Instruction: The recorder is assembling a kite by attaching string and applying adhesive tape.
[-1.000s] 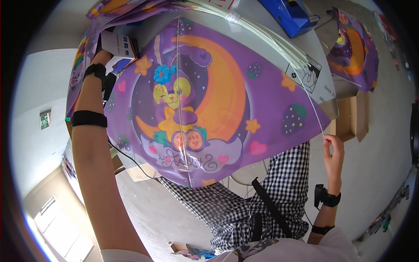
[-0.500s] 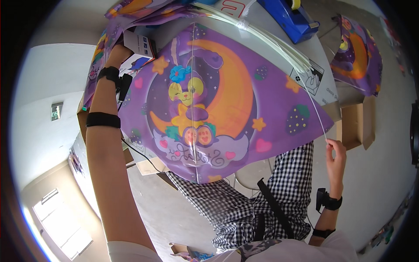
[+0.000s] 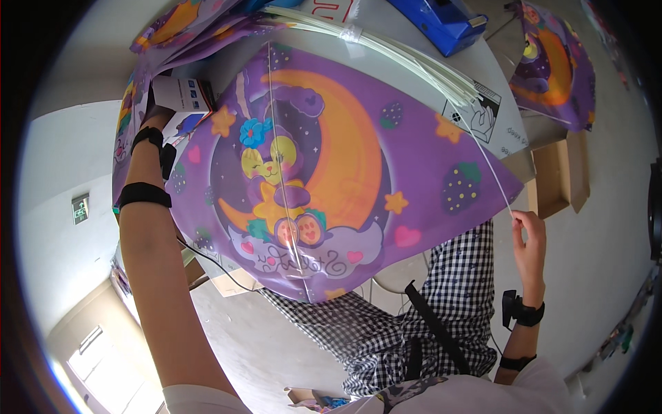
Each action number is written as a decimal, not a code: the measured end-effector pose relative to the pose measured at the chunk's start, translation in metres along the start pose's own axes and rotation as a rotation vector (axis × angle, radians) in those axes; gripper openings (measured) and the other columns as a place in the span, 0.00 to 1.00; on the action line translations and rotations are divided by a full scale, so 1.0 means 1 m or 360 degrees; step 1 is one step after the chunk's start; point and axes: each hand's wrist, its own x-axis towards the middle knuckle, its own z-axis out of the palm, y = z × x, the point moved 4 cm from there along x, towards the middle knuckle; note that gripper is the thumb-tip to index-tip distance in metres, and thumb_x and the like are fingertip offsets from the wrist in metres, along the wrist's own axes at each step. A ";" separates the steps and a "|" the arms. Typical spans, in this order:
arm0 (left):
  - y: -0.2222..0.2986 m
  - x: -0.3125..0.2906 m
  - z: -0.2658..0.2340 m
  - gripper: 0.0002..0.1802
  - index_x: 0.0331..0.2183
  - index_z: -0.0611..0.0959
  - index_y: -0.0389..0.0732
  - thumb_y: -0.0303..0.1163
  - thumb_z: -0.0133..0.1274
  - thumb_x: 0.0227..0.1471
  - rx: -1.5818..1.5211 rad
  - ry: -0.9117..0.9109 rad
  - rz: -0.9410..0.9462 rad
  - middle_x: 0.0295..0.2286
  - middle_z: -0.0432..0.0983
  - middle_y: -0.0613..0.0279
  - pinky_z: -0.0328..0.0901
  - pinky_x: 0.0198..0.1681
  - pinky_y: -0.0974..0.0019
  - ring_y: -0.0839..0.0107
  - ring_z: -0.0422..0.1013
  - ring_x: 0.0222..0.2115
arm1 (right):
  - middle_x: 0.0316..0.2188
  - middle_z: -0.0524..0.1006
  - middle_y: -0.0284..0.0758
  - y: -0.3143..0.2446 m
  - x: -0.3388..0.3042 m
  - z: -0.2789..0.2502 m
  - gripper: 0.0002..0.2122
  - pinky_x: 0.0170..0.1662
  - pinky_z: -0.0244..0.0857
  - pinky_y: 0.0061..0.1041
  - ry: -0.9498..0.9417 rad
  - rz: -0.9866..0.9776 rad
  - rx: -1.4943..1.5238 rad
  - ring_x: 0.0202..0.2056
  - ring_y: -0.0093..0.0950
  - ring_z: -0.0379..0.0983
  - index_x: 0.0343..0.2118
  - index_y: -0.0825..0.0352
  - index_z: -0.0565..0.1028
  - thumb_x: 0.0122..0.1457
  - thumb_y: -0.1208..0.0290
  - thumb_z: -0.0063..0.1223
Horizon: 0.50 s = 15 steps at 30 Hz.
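Observation:
A purple kite [image 3: 431, 162], printed with a rabbit on an orange moon, lies across the table edge and over my lap. A thin rod [image 3: 271, 90] runs down its middle. My right hand [image 3: 529, 241] pinches the lower end of a thin white rod [image 3: 495, 169] at the kite's right corner; the rod lies along its upper right edge. At the upper left, my left hand [image 3: 158, 116] reaches to a small white box [image 3: 181, 93], its fingers hidden behind the box and in shadow. Whether it grips anything there does not show.
A tied bundle of pale rods [image 3: 400, 52] lies on the table beyond the kite. Behind it stands a blue tape dispenser [image 3: 441, 27]. More printed kites [image 3: 203, 31] are heaped at far left; another kite [image 3: 552, 69] hangs at right above an open cardboard box [image 3: 555, 176].
The view has shifted a little. The kite has slid left and slightly toward me, and the white box and my left hand have moved left too. My right hand keeps its pinch on the rod.

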 end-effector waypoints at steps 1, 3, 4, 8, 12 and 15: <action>0.005 -0.009 0.010 0.19 0.39 0.84 0.39 0.42 0.53 0.51 -0.0027 -0.0002 -0.0021 0.38 0.79 0.44 0.69 0.45 0.49 0.43 0.74 0.41 | 0.32 0.75 0.34 0.002 0.000 -0.001 0.07 0.45 0.63 0.29 -0.0008 0.0017 -0.0046 0.35 0.30 0.70 0.41 0.66 0.75 0.60 0.80 0.53; -0.007 0.016 0.001 0.19 0.39 0.84 0.39 0.42 0.53 0.50 0.0018 0.0005 -0.0109 0.38 0.79 0.44 0.69 0.45 0.49 0.43 0.74 0.41 | 0.32 0.75 0.34 0.000 0.002 0.003 0.07 0.45 0.63 0.29 -0.0018 -0.0024 -0.0013 0.35 0.30 0.69 0.41 0.66 0.75 0.60 0.80 0.53; -0.016 0.010 0.000 0.19 0.39 0.84 0.39 0.42 0.53 0.50 0.0029 0.0009 -0.0149 0.38 0.79 0.44 0.69 0.45 0.49 0.43 0.74 0.41 | 0.32 0.75 0.34 0.000 0.003 0.005 0.07 0.45 0.63 0.29 -0.0023 -0.0051 -0.0010 0.35 0.30 0.69 0.41 0.66 0.75 0.60 0.80 0.53; -0.017 -0.014 0.010 0.18 0.39 0.84 0.39 0.41 0.53 0.50 -0.0016 0.0035 -0.0266 0.38 0.79 0.44 0.69 0.45 0.49 0.42 0.74 0.42 | 0.32 0.75 0.33 -0.002 0.002 -0.002 0.08 0.43 0.64 0.30 0.0040 -0.0059 -0.0031 0.34 0.31 0.69 0.39 0.65 0.75 0.57 0.83 0.53; -0.040 -0.023 -0.010 0.18 0.38 0.84 0.39 0.41 0.53 0.50 0.0011 0.0092 -0.0420 0.38 0.79 0.44 0.69 0.45 0.49 0.42 0.74 0.42 | 0.32 0.74 0.36 0.003 -0.005 0.004 0.08 0.40 0.66 0.27 0.0105 -0.0019 0.0362 0.32 0.30 0.71 0.38 0.67 0.73 0.58 0.85 0.51; -0.068 -0.056 -0.049 0.18 0.38 0.84 0.39 0.40 0.53 0.50 0.0085 0.0145 -0.0585 0.38 0.79 0.44 0.69 0.45 0.49 0.42 0.74 0.42 | 0.33 0.73 0.35 -0.003 -0.015 0.014 0.07 0.40 0.69 0.24 0.0121 -0.0033 0.0591 0.31 0.28 0.72 0.39 0.68 0.73 0.59 0.85 0.50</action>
